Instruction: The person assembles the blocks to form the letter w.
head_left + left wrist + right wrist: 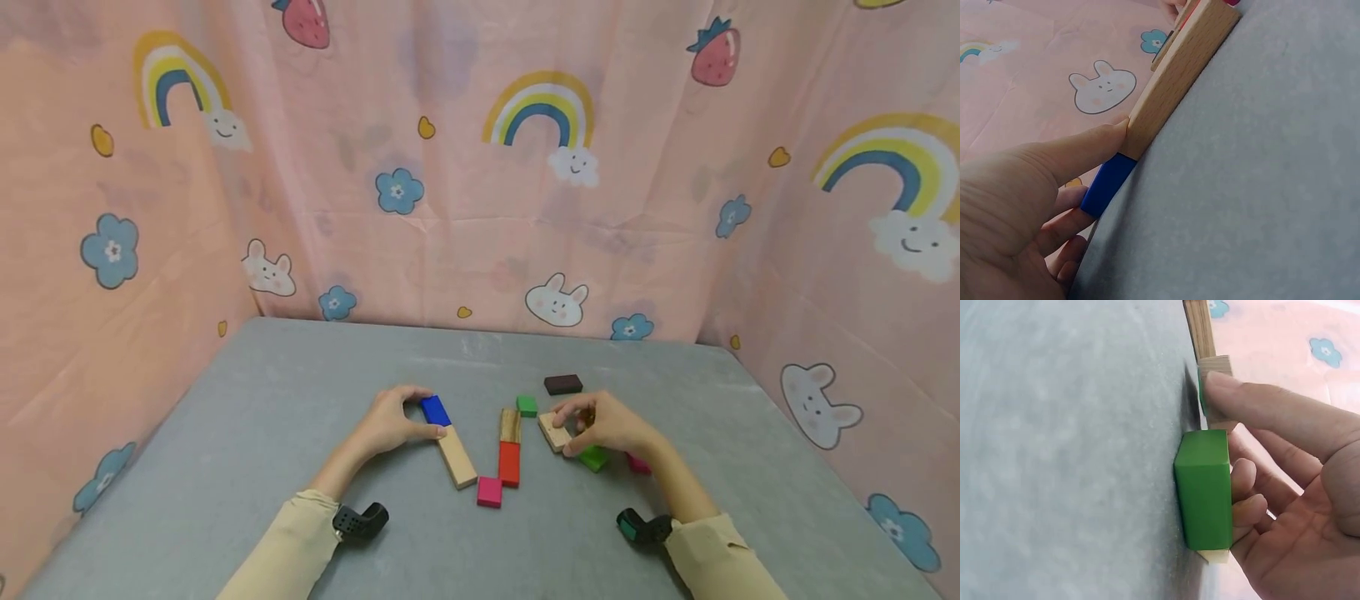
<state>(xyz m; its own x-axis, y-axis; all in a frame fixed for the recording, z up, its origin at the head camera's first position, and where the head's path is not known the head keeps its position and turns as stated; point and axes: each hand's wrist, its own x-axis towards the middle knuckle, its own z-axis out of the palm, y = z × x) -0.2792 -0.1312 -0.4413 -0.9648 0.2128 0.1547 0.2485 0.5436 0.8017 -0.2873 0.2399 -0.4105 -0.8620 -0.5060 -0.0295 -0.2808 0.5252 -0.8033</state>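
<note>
My left hand point(393, 425) holds a blue block point(436, 411) at the left of the block group. In the left wrist view, its thumb touches a long pale wooden block point(1175, 81) where the blue block point(1108, 184) meets it end to end; fingertips lie behind the blue one. With thumb and index finger, my right hand point(611, 425) pinches a pale wooden block point(553, 433). Just below that hand lies a green block point(594, 458), large in the right wrist view, where the thumb partly hides the pinched block point(1216, 364).
Between the hands, a brown striped block point(510, 425) and a red block point(509, 464) form a line, with a magenta block point(489, 492) near its lower end. A small green block point(527, 406) and a dark brown block point(563, 384) lie behind. A pink block point(639, 464) is partly hidden by the right wrist.
</note>
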